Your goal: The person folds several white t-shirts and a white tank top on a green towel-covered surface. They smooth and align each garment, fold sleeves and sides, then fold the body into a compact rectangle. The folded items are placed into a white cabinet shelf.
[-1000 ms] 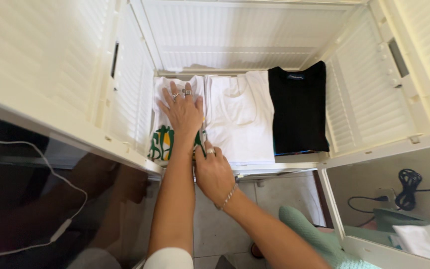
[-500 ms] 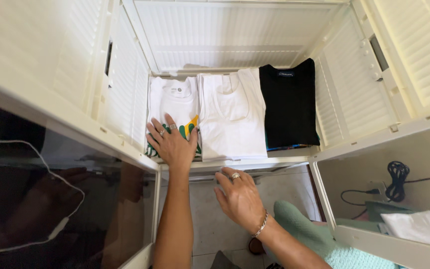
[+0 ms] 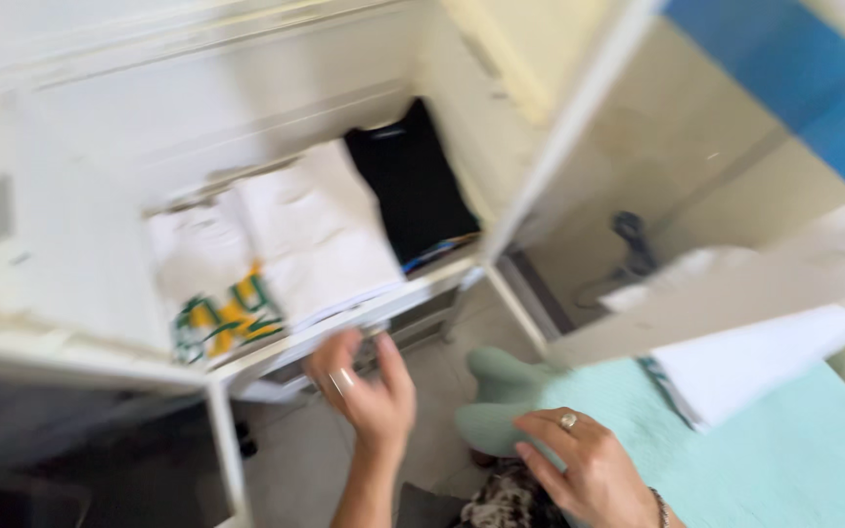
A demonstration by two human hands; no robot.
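Both hands, left hand (image 3: 364, 396) and right hand (image 3: 587, 471), hover empty below the shelf (image 3: 344, 318) of folded clothes (image 3: 315, 240).

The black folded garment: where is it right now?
In the head view, the black folded garment lies at the right end of the white shelf, beside the white folded garment.

A white wardrobe shelf (image 3: 413, 293) is carrying three folded piles side by side. On its left end a white shirt with a green and yellow print (image 3: 217, 293) is lying, its printed edge reaching the shelf's front lip. Just beside it, in the middle, a stack of white folded clothes (image 3: 320, 240) is sitting. On the right end a black folded garment (image 3: 411, 186) is resting against the wardrobe's side wall. Lower right, a bed with a mint-green cover (image 3: 775, 460) is carrying a folded white cloth (image 3: 755, 362) near its edge. The picture is blurring finer detail.
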